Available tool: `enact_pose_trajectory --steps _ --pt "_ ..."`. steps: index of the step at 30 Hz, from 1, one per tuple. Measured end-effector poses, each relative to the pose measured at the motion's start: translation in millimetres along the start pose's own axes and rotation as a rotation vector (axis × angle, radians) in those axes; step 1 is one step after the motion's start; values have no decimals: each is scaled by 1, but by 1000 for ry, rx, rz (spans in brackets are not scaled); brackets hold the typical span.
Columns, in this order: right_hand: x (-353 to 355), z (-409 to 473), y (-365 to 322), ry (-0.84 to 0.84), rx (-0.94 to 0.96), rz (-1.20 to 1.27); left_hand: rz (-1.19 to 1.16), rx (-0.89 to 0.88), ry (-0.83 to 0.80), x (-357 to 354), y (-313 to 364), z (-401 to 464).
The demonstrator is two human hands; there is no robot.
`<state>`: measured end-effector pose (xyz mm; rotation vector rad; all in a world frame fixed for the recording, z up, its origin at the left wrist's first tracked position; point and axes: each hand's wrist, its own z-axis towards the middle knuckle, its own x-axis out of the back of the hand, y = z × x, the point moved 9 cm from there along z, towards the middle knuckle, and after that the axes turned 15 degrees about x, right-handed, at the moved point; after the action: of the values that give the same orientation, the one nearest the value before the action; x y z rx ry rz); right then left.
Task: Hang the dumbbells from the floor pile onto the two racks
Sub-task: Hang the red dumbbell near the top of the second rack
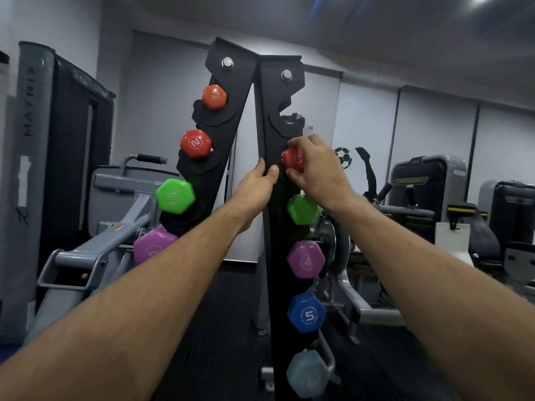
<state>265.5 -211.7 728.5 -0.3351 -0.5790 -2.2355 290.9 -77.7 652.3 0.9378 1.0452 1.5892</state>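
Red dumbbell (293, 159): going into the right rack (285, 180) slot.
Right hand (317, 166): held it tight.
Left hand (257, 186): gripped the rack.
Tip: seat it fully first.

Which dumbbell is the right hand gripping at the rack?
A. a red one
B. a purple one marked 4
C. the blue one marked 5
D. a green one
A: the right hand curls round the red dumbbell at the right rack, above the green dumbbell, while the left hand holds the rack's edge.
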Motion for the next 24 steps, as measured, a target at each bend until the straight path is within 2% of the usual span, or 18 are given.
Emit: enact_pose_trajectory --steps 4,11,13,16,18,22,24 --pt "3 5 -1 -22 5 -86 -7 5 6 -2 2 -3" --pt "5 4 2 11 -31 -29 -18 35 -10 -4 0 -8" --pt "3 1 8 19 -90 94 -21 43 -13 -4 1 -12" --pt "-8 -9 27 50 -284 411 -19 35 -14 -2 3 -16" --pt "-22 -15 36 1 -388 597 -14 23 -9 0 4 -17" --pt "-39 -20 36 -51 -419 847 7 6 -10 -2 3 -15" --pt "-37 -19 36 -57 -410 878 12 4 -4 -3 2 -12"
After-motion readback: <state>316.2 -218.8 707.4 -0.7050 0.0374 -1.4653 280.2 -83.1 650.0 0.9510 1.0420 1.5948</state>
